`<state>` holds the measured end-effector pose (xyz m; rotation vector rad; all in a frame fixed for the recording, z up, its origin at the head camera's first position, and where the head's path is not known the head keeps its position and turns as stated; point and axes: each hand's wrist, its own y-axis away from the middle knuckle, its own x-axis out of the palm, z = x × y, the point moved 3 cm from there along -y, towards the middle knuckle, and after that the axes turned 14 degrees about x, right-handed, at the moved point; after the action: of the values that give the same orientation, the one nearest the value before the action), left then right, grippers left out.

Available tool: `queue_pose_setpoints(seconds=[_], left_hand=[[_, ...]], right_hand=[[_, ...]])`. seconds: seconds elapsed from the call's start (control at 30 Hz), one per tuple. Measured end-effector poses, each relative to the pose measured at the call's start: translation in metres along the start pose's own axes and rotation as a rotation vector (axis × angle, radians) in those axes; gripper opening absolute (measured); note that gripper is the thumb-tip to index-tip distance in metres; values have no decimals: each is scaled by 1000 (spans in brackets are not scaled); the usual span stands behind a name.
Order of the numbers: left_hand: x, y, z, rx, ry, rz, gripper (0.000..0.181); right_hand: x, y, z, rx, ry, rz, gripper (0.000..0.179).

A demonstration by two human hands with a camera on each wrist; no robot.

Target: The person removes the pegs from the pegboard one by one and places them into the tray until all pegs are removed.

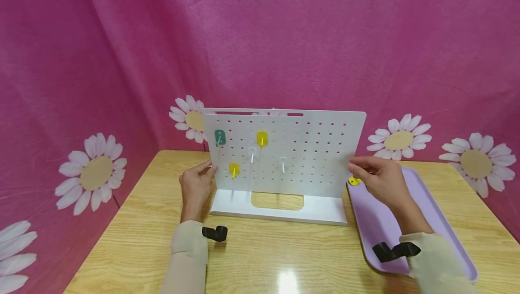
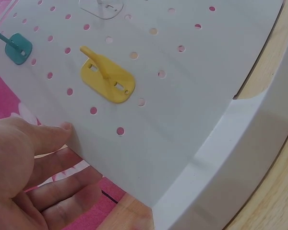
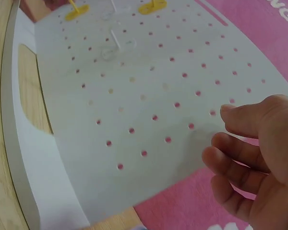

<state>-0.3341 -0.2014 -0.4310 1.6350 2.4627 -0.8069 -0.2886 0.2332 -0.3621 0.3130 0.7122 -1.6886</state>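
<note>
A white pegboard (image 1: 317, 163) stands upright on its base, facing me. My left hand (image 1: 197, 185) holds its left edge, the thumb on the front face and the fingers reaching behind. Beside the right edge is my right hand (image 1: 379, 181), fingers loosely bent; in the right wrist view its thumb (image 3: 242, 117) and fingertips overlap the board's face without a visible grip. On the board hang a teal hook (image 1: 220, 137), an upper yellow hook (image 1: 262, 138), a lower yellow hook (image 2: 108, 81) and two clear hooks, one upper (image 1: 252, 155) and one lower (image 1: 282, 165).
A lilac tray (image 1: 420, 190) lies on the wooden table (image 1: 252, 258), right of the board and partly under my right arm. A yellow hook (image 1: 354, 181) sits at its far left corner. Behind the table hangs a pink cloth (image 1: 284, 41) with daisies.
</note>
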Motion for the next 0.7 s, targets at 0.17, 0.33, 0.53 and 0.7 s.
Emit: queue_pose_setpoints(seconds=[0.17,0.33,0.53,0.7], left_hand=[[0,0,0,12,4,0,32],[-1,-1,1,16,-2,2,32],[-3,-1,1,1,1,8,32],[-1,0,1,-10,17,14,33]], right_hand=[[15,-2,6,-8,-2,32,20],[33,-3,13,-28,-41,81,20],[53,-3,26,-28,-108,145,23],[68,-4,35,-39,-122,173,22]])
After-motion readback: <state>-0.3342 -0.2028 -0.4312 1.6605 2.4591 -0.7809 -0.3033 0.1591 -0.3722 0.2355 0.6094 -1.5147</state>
